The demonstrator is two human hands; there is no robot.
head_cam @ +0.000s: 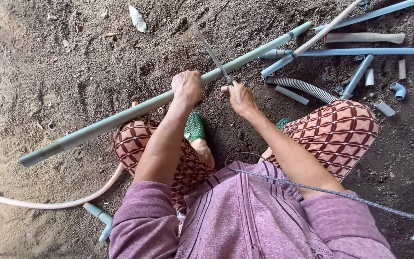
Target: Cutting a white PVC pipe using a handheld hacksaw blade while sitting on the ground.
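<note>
Head view: your left hand point(187, 87) clamps the long grey pipe point(135, 111); at its 3 o'clock, your right hand point(241, 98) grips a hacksaw blade point(212, 55) crossing the pipe.

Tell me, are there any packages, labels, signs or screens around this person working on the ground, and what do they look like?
None in view. Only a long grey pipe under the left hand, a saw blade held by the right hand, and loose pipe pieces on the dirt ground.

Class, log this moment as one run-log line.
left hand: grips long grey pipe | right hand: holds saw blade across pipe | ground: sandy soil, pipe offcuts
</note>
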